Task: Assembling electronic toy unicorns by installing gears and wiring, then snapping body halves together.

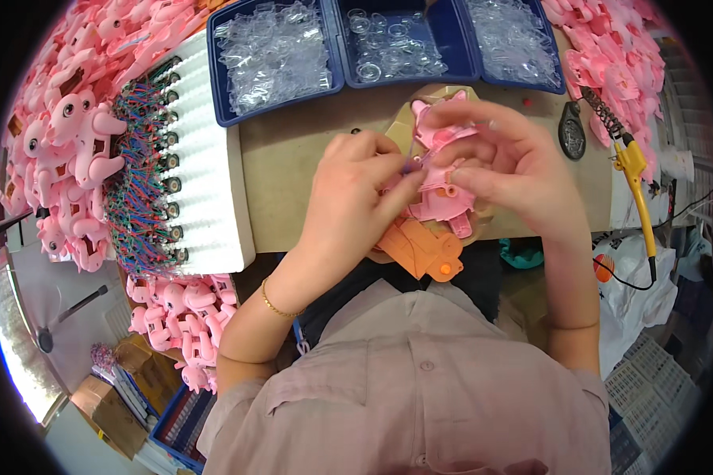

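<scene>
A pink toy animal shell [444,206] lies open over a tan holder [404,115] at the table's front edge, its inside facing up. Over its left side is my left hand [356,182], thumb and fingers closed in a pinch. A thin purplish strand [410,163] shows by those fingertips; what they grip is too small to tell. From the right comes my right hand [523,162], slightly blurred, with curled fingers and thumb closing near the shell's middle, their contents hidden. Attached at the shell's lower end is an orange plastic housing [421,249] with a round knob.
Blue bins [337,47] of clear plastic parts line the back. A white foam tray [214,174] holds wired round components [170,162] at left. Pink toy bodies [79,134] pile beyond it; more pink shells [618,63] lie right, near a yellow-handled soldering iron [632,162] and a black oval object [571,131].
</scene>
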Demonstrator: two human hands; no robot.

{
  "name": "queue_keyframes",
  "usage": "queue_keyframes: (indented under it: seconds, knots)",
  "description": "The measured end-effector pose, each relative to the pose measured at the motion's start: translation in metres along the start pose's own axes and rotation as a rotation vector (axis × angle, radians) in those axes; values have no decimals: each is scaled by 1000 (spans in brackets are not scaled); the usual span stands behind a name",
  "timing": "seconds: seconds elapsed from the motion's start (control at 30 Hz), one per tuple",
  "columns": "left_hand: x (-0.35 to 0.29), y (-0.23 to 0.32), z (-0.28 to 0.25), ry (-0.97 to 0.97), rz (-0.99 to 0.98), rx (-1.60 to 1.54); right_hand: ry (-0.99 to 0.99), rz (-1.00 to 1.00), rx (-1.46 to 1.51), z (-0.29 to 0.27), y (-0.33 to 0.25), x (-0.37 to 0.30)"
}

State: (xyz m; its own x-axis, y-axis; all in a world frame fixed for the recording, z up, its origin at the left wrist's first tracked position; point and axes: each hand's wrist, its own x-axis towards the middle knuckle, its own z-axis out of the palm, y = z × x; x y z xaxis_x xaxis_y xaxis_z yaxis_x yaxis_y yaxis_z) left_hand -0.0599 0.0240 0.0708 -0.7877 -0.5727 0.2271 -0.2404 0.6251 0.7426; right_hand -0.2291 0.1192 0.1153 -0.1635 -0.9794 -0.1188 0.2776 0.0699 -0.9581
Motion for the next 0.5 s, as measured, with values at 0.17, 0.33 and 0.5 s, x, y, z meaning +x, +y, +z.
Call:
queue_keyframes:
  seconds: [0.17,0.33,0.5]
  knots:
    - [3,-1,3,64,-146,-116,457,-222,-840,-18,-17,-17]
    - [1,7,5,136,-58,75,272,-460,-912,14,-2,-16]
    - [3,10,17,242,22,207,328,-304,-963,6,10,27]
